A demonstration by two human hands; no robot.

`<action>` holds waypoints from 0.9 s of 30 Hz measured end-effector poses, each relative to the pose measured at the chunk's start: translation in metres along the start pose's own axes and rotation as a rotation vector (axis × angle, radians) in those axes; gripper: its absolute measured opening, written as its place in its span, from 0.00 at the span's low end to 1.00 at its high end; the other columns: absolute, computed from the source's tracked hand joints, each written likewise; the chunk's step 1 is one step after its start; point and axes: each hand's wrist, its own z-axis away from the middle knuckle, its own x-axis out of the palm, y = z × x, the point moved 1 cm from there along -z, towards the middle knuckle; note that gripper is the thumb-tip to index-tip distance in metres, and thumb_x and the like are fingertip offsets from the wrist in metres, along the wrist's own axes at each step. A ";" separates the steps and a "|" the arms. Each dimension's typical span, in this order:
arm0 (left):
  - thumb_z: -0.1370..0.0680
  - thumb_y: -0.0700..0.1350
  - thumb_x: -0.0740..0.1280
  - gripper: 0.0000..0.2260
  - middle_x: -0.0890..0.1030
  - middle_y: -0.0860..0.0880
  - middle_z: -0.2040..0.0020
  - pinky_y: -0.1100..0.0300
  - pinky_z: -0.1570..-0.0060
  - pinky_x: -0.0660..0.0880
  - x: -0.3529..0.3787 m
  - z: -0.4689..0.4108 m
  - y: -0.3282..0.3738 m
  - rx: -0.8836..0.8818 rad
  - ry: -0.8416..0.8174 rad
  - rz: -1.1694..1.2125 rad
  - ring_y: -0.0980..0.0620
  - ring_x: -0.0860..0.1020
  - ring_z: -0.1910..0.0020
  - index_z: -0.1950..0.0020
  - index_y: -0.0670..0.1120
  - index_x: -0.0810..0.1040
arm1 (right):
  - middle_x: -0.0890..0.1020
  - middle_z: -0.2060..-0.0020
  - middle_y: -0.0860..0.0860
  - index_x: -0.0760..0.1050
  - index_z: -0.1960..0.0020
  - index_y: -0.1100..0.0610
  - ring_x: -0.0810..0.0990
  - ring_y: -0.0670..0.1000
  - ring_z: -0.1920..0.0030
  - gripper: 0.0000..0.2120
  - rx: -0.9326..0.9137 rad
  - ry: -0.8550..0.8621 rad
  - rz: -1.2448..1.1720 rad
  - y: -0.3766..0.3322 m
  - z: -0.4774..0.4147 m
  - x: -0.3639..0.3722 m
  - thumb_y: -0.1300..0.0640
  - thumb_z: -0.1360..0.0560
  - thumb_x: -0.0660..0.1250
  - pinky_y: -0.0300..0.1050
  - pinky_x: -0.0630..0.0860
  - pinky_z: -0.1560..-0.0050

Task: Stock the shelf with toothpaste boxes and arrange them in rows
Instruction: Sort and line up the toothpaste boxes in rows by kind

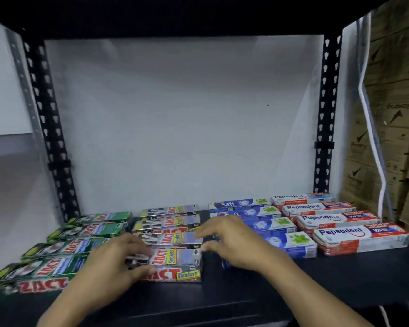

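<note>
Four rows of toothpaste boxes lie on the black shelf [293, 291]: green Zact boxes [57, 249] at the left, silver Zact Smokers boxes [170, 219] beside them, blue Safi boxes [276, 224], and red-and-white Pepsodent boxes [361, 237] at the right. My left hand [109, 265] pinches the left end of the front silver Zact box [175, 263] between thumb and fingers. My right hand [232, 241] reaches in from the right, its fingertips and thumb touching the right ends of the front two silver boxes. It hides part of the Safi row.
Black perforated uprights [50, 138] [326, 114] frame the shelf, and a white wall stands behind it. Stacked brown cartons [397, 138] and a white cable [373, 138] are at the far right. A strip of bare shelf runs in front of the rows.
</note>
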 end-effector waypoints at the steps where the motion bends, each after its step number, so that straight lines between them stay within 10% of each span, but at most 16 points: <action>1: 0.36 0.78 0.63 0.22 0.75 0.71 0.44 0.60 0.42 0.75 0.000 0.004 -0.007 0.002 -0.021 -0.001 0.69 0.74 0.43 0.48 0.71 0.80 | 0.81 0.39 0.47 0.79 0.37 0.48 0.77 0.49 0.39 0.16 0.009 -0.006 0.018 -0.001 -0.009 0.004 0.54 0.24 0.70 0.45 0.73 0.39; 6: 0.27 0.59 0.73 0.15 0.72 0.73 0.42 0.66 0.39 0.69 0.008 0.014 -0.016 0.020 0.004 0.088 0.68 0.69 0.38 0.40 0.68 0.79 | 0.80 0.40 0.47 0.81 0.39 0.49 0.78 0.49 0.43 0.14 0.048 -0.126 0.083 -0.005 -0.041 0.017 0.57 0.24 0.71 0.42 0.74 0.45; 27: 0.29 0.55 0.76 0.16 0.74 0.71 0.45 0.67 0.42 0.67 0.035 0.022 -0.024 0.007 0.191 0.096 0.65 0.71 0.41 0.42 0.63 0.82 | 0.84 0.48 0.38 0.83 0.48 0.38 0.81 0.39 0.45 0.12 0.105 -0.126 -0.172 0.005 -0.019 -0.043 0.51 0.29 0.76 0.45 0.77 0.39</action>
